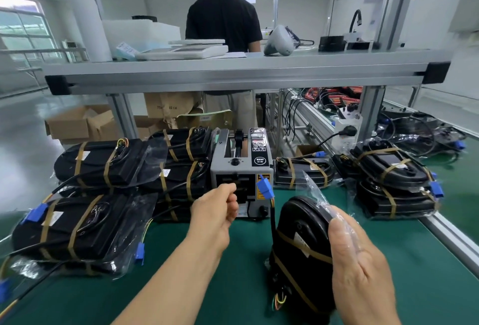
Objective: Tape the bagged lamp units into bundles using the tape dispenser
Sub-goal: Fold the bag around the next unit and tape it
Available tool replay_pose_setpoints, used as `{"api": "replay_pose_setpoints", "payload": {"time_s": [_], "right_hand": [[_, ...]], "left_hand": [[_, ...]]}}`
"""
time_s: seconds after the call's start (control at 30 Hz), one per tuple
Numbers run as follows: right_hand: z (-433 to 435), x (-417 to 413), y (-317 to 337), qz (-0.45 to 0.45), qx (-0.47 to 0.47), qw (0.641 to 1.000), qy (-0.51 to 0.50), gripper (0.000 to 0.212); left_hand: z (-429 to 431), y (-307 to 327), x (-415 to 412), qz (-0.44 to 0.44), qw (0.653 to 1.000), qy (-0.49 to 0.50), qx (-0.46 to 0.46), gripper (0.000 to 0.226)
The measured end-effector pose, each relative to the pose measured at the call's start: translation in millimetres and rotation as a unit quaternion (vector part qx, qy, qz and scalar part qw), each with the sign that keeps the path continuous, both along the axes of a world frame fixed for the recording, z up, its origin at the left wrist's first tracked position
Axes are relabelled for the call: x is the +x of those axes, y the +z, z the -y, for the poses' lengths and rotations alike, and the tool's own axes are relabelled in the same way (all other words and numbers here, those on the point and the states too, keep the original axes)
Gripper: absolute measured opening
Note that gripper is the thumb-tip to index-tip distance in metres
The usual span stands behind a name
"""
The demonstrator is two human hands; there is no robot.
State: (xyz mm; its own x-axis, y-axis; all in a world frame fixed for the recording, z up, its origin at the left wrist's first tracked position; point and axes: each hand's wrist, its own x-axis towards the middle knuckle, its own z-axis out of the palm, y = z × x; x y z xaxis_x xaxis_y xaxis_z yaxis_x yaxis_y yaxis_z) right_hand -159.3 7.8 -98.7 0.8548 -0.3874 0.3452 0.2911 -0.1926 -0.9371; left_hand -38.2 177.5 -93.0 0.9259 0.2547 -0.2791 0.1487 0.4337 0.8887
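Left fingers (229, 196) are curled at the mouth of the tape dispenser (241, 169). Its grey body blocks the way straight ahead.

Just right of them, a blue connector (265, 188) on a black cable stands up from the held bundle (298, 247) and narrows that gap.

Left of them, stacked bundles (178, 174) sit against the dispenser's side, so that side is closed. Nearer on the left lies the front-left bundle (77, 226).

Right fingers (337, 231) wrap the held bundle. Right of them the green surface (404, 260) is bare as far as the right stack (394, 185).

An open lane of surface runs behind both sets of fingers, between the forearms.

A shelf beam (233, 76) limits headroom above.
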Motion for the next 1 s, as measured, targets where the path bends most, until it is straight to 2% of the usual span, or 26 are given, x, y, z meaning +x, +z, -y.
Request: {"api": "replay_pose_setpoints", "payload": {"time_s": [0.07, 0.13, 0.2, 0.3, 0.37, 0.43, 0.53, 0.8, 1.0], "right_hand": [[-4, 0, -3, 0.008, 0.004, 0.999, 0.031, 0.05], [-8, 0, -7, 0.007, 0.009, 0.999, 0.05, 0.044], [-11, 1, -10, -0.001, 0.007, 0.998, 0.057, 0.035], [-12, 1, -13, 0.006, -0.007, 0.998, 0.062, 0.044], [-12, 1, -13, 0.018, -0.018, 0.998, 0.064, 0.052], [-14, 0, -13, 0.026, -0.026, 0.997, 0.067, 0.049], [-17, -3, -8, 0.052, -0.016, 0.995, 0.078, 0.041], [-21, -6, -2, 0.067, 0.018, 0.994, 0.086, 0.037], [-17, -7, 5, 0.026, -0.023, 0.997, 0.062, 0.031]], "left_hand": [[-10, 8, -24, 0.091, 0.991, -0.076, 0.054, 0.017], [-18, 21, -47, 0.162, 0.973, -0.133, 0.101, 0.011], [-24, 36, -66, 0.194, 0.957, -0.163, 0.141, 0.01], [-24, 54, -84, 0.215, 0.933, -0.206, 0.202, 0.014], [-18, 63, -91, 0.213, 0.917, -0.25, 0.227, 0.015], [-11, 67, -94, 0.198, 0.905, -0.282, 0.251, 0.015], [-2, 66, -92, 0.179, 0.895, -0.281, 0.296, 0.018], [4, 57, -86, 0.157, 0.905, -0.281, 0.279, 0.013], [-2, 53, -85, 0.146, 0.904, -0.303, 0.264, 0.015]]}}
